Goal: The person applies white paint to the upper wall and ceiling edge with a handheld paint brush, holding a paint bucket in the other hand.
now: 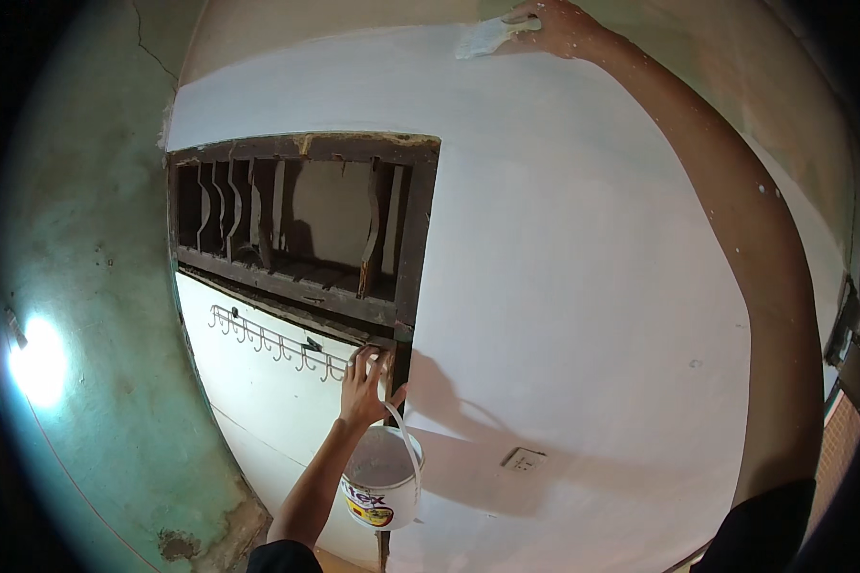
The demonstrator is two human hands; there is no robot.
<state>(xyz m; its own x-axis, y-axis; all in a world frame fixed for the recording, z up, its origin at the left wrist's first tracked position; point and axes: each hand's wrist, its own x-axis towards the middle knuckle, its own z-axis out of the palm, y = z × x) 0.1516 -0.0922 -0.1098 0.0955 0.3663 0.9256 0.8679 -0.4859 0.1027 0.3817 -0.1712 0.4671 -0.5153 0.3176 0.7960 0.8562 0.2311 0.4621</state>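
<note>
High on the wall, my right hand (554, 29) grips a wide paintbrush (483, 38) loaded with white paint. Its bristles touch the upper edge of the freshly whitened area on the wall (583, 229), under a band of older beige. My left hand (361, 387) has its fingers curled at the lower corner of a dark wooden window frame (403, 315). From that hand, near the thumb, hangs a white plastic paint bucket (382, 492) by its handle. The bucket is roughly upright and open at the top; how much paint it holds cannot be made out.
Below the wooden opening, a rail of metal hooks (277, 344) is fixed to a pale panel (248, 401). A socket plate (524, 460) sits low on the painted wall. The stained green wall (96, 248) on the left carries a bright lamp (38, 363) with a thin cord.
</note>
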